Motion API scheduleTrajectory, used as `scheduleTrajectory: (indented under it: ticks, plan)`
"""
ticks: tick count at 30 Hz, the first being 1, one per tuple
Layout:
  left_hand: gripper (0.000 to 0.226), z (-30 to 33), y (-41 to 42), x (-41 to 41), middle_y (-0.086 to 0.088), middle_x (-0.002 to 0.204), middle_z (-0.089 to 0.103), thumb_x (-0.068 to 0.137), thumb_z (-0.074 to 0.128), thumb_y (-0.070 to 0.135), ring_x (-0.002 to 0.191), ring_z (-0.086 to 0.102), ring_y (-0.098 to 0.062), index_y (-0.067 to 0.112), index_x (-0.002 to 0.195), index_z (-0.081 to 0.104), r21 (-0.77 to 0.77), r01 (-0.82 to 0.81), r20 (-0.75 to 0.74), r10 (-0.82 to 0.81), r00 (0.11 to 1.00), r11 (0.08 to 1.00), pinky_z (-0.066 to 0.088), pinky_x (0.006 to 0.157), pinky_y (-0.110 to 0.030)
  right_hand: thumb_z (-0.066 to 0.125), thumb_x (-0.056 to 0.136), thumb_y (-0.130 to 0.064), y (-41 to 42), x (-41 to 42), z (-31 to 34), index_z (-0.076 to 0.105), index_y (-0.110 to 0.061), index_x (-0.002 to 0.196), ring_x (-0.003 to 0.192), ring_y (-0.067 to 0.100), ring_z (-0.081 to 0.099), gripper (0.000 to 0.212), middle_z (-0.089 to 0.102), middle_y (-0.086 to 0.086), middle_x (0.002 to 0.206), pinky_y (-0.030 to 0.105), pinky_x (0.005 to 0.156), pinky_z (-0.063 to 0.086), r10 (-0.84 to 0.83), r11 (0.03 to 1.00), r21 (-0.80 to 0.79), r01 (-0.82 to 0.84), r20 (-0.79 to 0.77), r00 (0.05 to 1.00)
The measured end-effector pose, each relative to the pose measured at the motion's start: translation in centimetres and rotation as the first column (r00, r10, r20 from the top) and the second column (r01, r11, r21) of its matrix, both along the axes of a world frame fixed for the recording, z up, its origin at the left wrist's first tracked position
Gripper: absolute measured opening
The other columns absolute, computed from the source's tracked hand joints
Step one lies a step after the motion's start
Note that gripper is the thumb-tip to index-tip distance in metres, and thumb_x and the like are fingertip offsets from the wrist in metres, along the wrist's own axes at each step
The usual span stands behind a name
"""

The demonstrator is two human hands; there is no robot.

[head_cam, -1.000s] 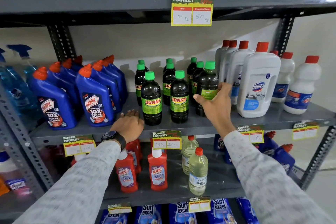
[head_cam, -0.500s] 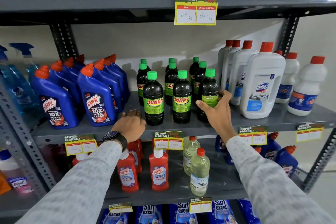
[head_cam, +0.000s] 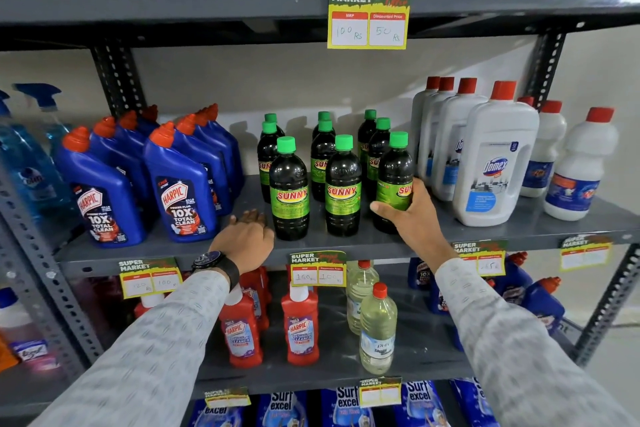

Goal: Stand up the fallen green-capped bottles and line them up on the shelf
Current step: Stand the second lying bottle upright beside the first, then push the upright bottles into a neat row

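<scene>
Several dark green-capped bottles with green SUNNY labels stand upright in three rows on the grey middle shelf. The front left bottle and front middle bottle stand free. My right hand is wrapped around the lower part of the front right bottle, which stands upright at the front of its row. My left hand rests palm down on the shelf just left of the front left bottle, fingers loosely together, holding nothing.
Blue Harpic bottles crowd the shelf to the left, white red-capped Domex bottles to the right. A price tag hangs from the shelf above. Red Harpic bottles and clear bottles stand on the shelf below.
My right hand has drawn the front right bottle a little forward and turned it, so its SUNNY label starts to show. My left hand stays in place on the shelf.
</scene>
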State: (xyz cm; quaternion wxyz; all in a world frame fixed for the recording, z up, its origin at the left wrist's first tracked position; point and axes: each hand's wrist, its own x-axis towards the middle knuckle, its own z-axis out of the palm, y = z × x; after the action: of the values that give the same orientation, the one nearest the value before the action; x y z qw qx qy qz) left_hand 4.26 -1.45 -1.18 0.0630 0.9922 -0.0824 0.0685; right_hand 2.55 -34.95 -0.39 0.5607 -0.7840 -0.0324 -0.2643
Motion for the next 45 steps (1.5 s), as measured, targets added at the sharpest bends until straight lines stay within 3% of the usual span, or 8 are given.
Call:
scheduleTrajectory:
  ticks: [6,10,13,28,32,36,40,45]
  plan:
    - [0.062,-0.2,0.1,0.2,-0.011,0.169,0.017,0.104,0.02,0.037,0.156,0.015,-0.022,0.01,0.16,0.022,-0.008,0.004,0.01,-0.004,1.0,1.0,0.007,0.126,-0.042,0.079,0.083,0.0,-1.2,0.2,-0.5,0.049,-0.024,0.144,0.12,0.021,0.063,0.073,0.067,0.001,0.131,0.053,0.108,0.047,0.118,0.992,0.046,-0.117,-0.021,0.993]
    - [0.062,-0.3,0.2,0.3,-0.01,0.169,0.016,0.104,0.02,0.038,0.156,0.014,-0.021,0.01,0.16,0.022,-0.007,0.001,0.003,-0.001,1.0,1.0,0.007,0.126,-0.041,0.09,0.078,-0.014,-0.5,-0.3,-0.4,0.044,-0.024,0.142,0.111,0.006,0.062,0.079,0.065,-0.004,0.127,0.033,0.1,0.051,0.033,0.999,-0.008,-0.033,0.001,0.999]
    - [0.062,-0.5,0.2,0.5,-0.011,0.168,0.02,0.104,0.022,0.037,0.156,0.017,-0.022,0.01,0.159,0.024,-0.003,0.001,0.021,-0.001,1.0,1.0,0.008,0.126,-0.042,0.094,0.074,-0.019,0.0,-0.5,-0.2,0.04,-0.017,0.146,0.111,0.012,0.062,0.091,0.062,-0.002,0.128,0.016,0.09,0.045,0.002,1.0,-0.021,-0.001,0.043,0.999]
    - [0.062,-0.3,0.1,0.3,-0.011,0.168,0.021,0.103,0.023,0.037,0.155,0.018,-0.022,0.01,0.159,0.026,-0.021,0.001,0.023,0.0,1.0,1.0,0.009,0.126,-0.042,0.093,0.074,-0.03,0.6,-0.6,-1.1,0.036,-0.026,0.147,0.11,0.008,0.056,0.093,0.057,-0.014,0.125,0.031,0.096,0.043,-0.126,0.984,-0.115,0.134,0.071,0.989]
    - [0.059,0.1,-0.1,-0.6,-0.01,0.167,0.025,0.103,0.027,0.036,0.153,0.025,-0.025,0.012,0.157,0.03,-0.097,0.015,0.06,-0.009,0.998,0.995,0.019,0.125,-0.041,0.09,0.078,-0.033,1.0,-1.5,-0.7,0.033,-0.024,0.154,0.13,0.016,0.05,0.096,0.053,-0.003,0.144,0.039,0.109,0.041,-0.121,0.985,-0.115,0.132,0.1,0.988]
    - [0.054,0.2,-0.2,-2.6,-0.005,0.157,0.045,0.1,0.044,0.024,0.144,0.043,-0.021,0.02,0.154,0.041,-0.59,0.127,0.323,0.088,0.942,0.797,0.033,0.117,-0.033,0.08,0.088,-0.027,2.5,-3.9,-0.9,0.034,-0.019,0.156,0.129,0.018,0.05,0.082,0.051,0.003,0.14,0.039,0.106,0.044,-0.28,0.93,-0.142,0.34,0.328,0.902]
    - [0.069,1.2,-1.8,-4.0,0.015,0.141,0.058,0.089,0.059,0.03,0.129,0.053,0.001,0.037,0.153,0.036,-0.864,0.209,0.208,-0.052,0.977,0.457,0.04,0.111,-0.032,0.074,0.092,-0.032,6.2,-5.1,-1.5,0.04,-0.023,0.15,0.107,0.001,0.056,0.068,0.057,-0.007,0.126,0.034,0.093,0.054,-0.221,0.937,-0.206,0.283,0.279,0.934]
    - [0.078,1.9,-3.5,-3.6,0.03,0.116,0.063,0.073,0.081,0.053,0.104,0.056,0.018,0.051,0.139,0.039,-0.815,0.194,0.161,-0.108,0.981,0.547,0.038,0.086,-0.01,0.08,0.086,-0.047,9.1,-3.8,-1.8,0.023,-0.014,0.162,0.145,0.025,0.041,0.1,0.044,0.005,0.159,0.041,0.113,0.035,-0.164,0.944,-0.286,0.167,0.033,0.986]
